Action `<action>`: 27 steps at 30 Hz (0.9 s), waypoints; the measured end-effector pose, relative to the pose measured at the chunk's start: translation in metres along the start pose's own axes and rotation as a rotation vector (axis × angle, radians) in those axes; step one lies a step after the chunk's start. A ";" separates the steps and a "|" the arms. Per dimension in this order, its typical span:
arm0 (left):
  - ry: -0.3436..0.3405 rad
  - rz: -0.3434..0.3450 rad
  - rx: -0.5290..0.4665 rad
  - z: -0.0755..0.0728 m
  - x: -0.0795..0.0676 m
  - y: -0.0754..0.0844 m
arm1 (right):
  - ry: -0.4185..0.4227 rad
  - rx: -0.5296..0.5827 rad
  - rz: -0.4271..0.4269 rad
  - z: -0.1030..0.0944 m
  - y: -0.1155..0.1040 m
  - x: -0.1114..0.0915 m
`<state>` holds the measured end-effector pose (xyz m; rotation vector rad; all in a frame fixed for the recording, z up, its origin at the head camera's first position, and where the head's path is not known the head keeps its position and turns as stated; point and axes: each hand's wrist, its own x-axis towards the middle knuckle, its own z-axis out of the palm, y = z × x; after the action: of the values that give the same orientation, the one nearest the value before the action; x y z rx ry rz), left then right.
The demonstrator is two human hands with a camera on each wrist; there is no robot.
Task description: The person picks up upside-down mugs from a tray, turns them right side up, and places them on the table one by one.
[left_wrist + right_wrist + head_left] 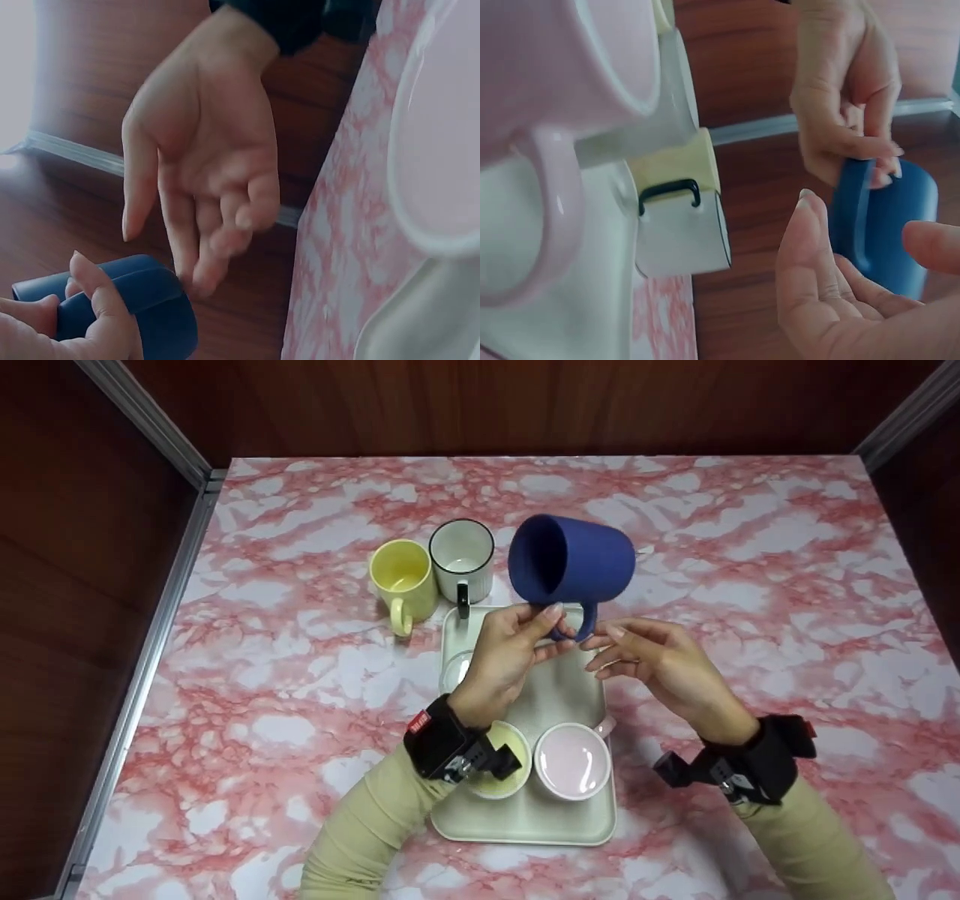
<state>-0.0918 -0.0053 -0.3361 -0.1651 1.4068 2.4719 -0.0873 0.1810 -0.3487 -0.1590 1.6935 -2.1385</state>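
A blue mug is held tilted on its side above the tray, its mouth facing left and its handle pointing down. My left hand pinches that handle between thumb and fingers, near the rim end. Just right of the handle is my right hand, fingers loosely extended, their tips at or very near it; whether they touch is hard to tell. The left wrist view shows the right hand with its palm exposed, gripping nothing. In the right wrist view, the left hand's fingers grasp the blue mug.
Beneath the hands lies a pale tray. It bears a pink mug, a yellow-inside cup partly behind the left wrist, and a mostly covered clear glass. Beyond its far left corner stand a yellow mug and a black-rimmed white mug.
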 end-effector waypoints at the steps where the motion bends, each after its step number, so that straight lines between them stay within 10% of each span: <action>1: 0.008 0.011 0.018 0.000 0.003 0.001 | 0.011 0.000 -0.003 -0.002 -0.001 -0.001; 27: 0.310 0.007 0.219 -0.003 0.079 -0.008 | 0.093 0.061 -0.077 -0.044 0.000 -0.012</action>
<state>-0.1643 0.0113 -0.3634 -0.5139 1.7912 2.3499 -0.0913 0.2254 -0.3585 -0.1111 1.6968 -2.2839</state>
